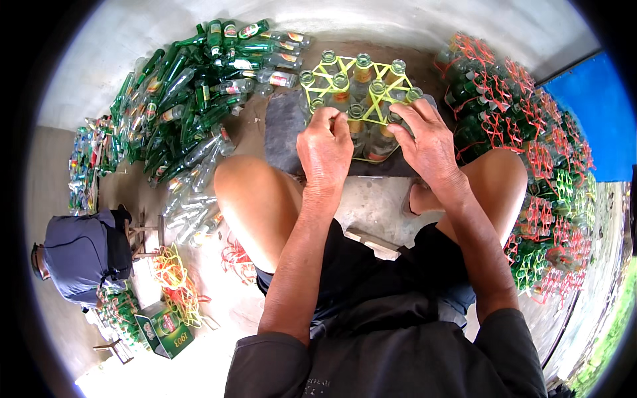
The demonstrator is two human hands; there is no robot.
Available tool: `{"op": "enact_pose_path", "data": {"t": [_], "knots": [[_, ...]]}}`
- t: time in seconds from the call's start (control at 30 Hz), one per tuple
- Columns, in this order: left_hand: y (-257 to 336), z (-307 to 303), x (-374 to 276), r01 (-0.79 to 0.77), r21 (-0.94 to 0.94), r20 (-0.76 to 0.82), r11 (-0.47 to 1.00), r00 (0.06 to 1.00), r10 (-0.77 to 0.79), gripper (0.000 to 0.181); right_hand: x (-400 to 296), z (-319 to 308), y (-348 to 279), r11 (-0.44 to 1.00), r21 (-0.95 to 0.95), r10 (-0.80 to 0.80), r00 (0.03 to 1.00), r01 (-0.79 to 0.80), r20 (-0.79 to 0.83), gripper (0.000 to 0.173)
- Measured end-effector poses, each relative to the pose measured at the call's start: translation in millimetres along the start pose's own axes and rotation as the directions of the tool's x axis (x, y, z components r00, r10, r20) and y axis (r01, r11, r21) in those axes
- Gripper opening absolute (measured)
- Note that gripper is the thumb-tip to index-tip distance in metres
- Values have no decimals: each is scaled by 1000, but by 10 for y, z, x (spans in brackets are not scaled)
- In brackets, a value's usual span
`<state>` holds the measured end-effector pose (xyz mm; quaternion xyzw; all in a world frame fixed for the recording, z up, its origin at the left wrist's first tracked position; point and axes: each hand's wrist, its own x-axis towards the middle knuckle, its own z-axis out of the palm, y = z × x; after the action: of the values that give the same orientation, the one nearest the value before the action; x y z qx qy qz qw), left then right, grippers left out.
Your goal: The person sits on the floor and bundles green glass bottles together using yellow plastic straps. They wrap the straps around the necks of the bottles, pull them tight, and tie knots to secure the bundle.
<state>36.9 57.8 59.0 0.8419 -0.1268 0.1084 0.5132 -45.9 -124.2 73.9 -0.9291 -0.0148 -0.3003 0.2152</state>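
Before me, several clear glass bottles [363, 74] stand upright in a close group on a dark slab [281, 134]. Yellow-green plastic strapping [376, 105] criss-crosses between their necks, and another band runs around them lower down. My left hand [326, 144] is at the near left corner of the group, fingers curled and thumb against forefinger at the strap; whether the strap lies between them is hidden. My right hand [424, 134] is at the near right corner, thumb and fingers spread around a bottle neck at the strapping.
Loose green and clear bottles [184, 94] lie heaped at the left. Strapped bundles of bottles [497, 109] are stacked at the right beside a blue panel [597, 114]. Lower left are a seated person [82, 253], tangled straps [174, 278] and a green carton [166, 331].
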Motion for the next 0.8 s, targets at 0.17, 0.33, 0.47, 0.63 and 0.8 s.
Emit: {"op": "enact_pose_path", "data": {"t": [0.17,0.33,0.47,0.63,0.8], "knots": [[-71,26,-80,106,-189,-11,976,994,-110,11,9,-2,6,1000,-20,-1,1000,1,27,34],[-260,94,-98,254,-467,102,847,967,-233,11,79,-2,-22,998,-41,-37,999,38,29,29],[-298,113,-142,328,-575,165,750,944,-286,10,231,-48,-102,993,-47,-105,993,107,47,24],[-304,128,-144,370,-623,227,689,929,-294,10,481,21,-192,985,-3,-171,982,172,80,22],[-367,148,-149,406,-664,260,628,913,-315,11,767,131,-172,949,23,-314,944,313,106,27]]}}
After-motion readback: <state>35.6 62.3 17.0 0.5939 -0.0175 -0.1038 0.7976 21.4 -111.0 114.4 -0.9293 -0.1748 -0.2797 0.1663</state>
